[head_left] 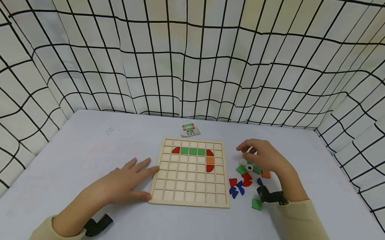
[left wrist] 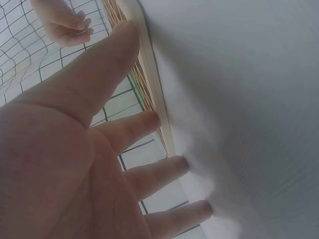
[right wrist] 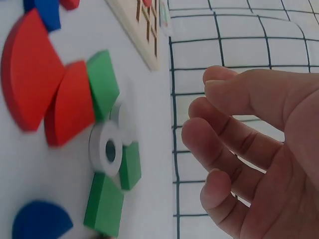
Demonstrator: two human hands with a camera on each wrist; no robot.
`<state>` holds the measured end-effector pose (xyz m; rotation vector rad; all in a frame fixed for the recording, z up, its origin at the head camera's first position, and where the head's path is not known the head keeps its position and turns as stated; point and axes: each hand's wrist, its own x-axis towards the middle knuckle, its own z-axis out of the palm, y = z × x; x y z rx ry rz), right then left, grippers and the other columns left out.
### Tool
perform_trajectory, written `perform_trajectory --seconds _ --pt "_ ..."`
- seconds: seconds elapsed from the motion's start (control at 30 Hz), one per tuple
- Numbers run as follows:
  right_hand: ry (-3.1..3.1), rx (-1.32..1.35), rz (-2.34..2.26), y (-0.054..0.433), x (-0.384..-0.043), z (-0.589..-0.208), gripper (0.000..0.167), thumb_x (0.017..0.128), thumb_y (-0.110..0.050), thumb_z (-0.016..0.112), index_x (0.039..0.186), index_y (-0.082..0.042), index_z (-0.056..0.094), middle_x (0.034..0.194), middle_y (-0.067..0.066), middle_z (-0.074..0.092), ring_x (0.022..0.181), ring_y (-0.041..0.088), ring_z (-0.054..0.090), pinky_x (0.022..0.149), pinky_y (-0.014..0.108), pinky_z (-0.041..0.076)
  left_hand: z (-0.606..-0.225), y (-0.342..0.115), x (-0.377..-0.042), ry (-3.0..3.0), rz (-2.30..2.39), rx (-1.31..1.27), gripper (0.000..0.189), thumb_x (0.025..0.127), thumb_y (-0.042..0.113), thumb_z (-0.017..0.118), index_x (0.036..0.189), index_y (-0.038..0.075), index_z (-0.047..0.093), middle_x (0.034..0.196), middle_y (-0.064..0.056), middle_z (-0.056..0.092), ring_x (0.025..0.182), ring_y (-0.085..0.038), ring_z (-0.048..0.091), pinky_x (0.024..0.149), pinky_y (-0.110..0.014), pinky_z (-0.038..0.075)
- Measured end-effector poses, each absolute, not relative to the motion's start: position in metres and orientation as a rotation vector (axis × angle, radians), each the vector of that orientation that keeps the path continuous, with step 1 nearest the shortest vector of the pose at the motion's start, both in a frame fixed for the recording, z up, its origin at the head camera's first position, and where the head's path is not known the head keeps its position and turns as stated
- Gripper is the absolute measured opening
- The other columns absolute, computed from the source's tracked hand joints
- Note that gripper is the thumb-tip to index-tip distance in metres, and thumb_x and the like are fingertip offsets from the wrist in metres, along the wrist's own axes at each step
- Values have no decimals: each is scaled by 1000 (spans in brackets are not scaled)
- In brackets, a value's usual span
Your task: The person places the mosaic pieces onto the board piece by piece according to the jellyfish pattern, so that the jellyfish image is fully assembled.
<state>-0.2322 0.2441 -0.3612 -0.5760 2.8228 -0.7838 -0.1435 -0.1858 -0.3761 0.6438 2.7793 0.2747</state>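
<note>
My left hand point(head_left: 122, 185) has its fingers spread, with the thumb and a fingertip at the left edge of a wooden grid board point(head_left: 189, 203). Along an upper row of the board lie a red quarter-round piece point(head_left: 176, 150), green squares point(head_left: 193, 151) and another red piece point(head_left: 210, 152). Below that last one come an orange square point(head_left: 209, 159) and a red piece point(head_left: 210, 168). Right of the board, my right hand point(head_left: 268, 155) hovers over loose pieces, its fingers loosely bent and nothing visible in them. White discs with dark centres point(right wrist: 106, 149) lie among green squares point(right wrist: 103, 204) beneath it.
Loose red pieces point(head_left: 247, 183), blue pieces point(head_left: 241, 188), an orange square point(head_left: 266, 173) and a green square point(head_left: 256, 204) lie right of the board. A small patterned card point(head_left: 189, 128) is behind it. Black netting point(head_left: 201, 56) surrounds the white table point(head_left: 114, 138).
</note>
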Motion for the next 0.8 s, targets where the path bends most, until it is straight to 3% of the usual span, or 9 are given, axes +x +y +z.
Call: perform_trajectory --seconds 0.27,0.6,0.8 --pt "2848 -410 -736 261 -237 -374 24 96 -14 64 119 -13 71 112 8 66 98 24 59 83 41 55 -378 -186 -145 2779 275 632 82 83 62 69 153 27 42 161 -13 32 143 -54 27 92 -81 34" --pt "2827 -330 -680 271 -244 -387 29 93 -17 67 122 -14 71 109 7 65 96 24 57 78 36 54 -379 -187 -144 2784 271 638 82 84 62 69 153 28 41 161 -12 32 143 -53 28 92 -81 34" --pt "2837 -330 -669 269 -246 -391 25 92 -17 71 116 -13 74 103 5 65 92 23 56 74 32 53 -379 -187 -145 2785 271 640 82 84 63 68 153 28 41 162 -12 32 143 -53 27 92 -80 34"
